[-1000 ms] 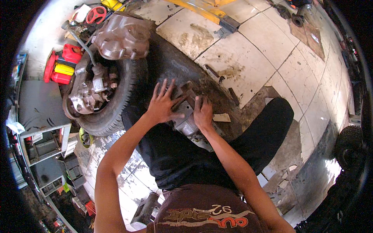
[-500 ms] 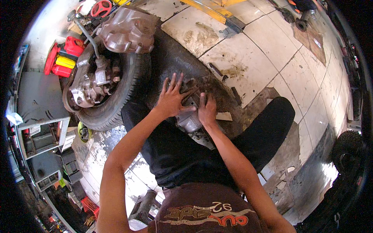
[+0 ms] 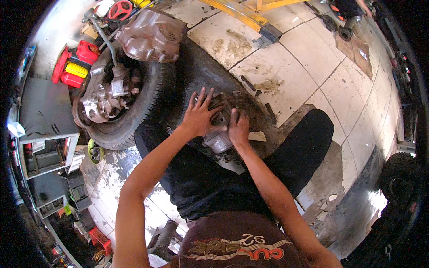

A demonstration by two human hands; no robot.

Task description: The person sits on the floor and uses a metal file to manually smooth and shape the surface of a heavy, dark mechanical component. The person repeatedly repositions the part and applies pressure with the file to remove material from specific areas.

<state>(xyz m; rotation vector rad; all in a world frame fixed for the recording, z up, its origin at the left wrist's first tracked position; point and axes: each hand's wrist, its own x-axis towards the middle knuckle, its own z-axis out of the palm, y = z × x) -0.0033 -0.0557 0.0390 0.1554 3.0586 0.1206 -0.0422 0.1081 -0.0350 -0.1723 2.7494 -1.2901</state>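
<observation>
A grey metal casting (image 3: 217,143) with a rounded lower end lies on the dark, grimy floor between my legs. My left hand (image 3: 196,118) rests over its left and far side, fingers spread wide and thumb reaching across its face. At the casting's right edge, my right hand (image 3: 239,128) is closed, with its fingers bent and pressed together. Anything held in them is hidden. Part of the casting's far end is covered by my left fingers and blends into the dark floor.
To the left a tyre (image 3: 154,100) lies flat with a metal gearbox-like assembly (image 3: 100,105) inside it. A large brown-grey metal housing (image 3: 152,35) sits at its far edge. Beyond stand a yellow steel frame (image 3: 243,15) and red containers (image 3: 85,53). A grey cabinet (image 3: 42,107) is far left.
My left hand has shifted slightly down and stays spread on the casting. The right fingers look a little more curled. The whole view has tilted slightly.
</observation>
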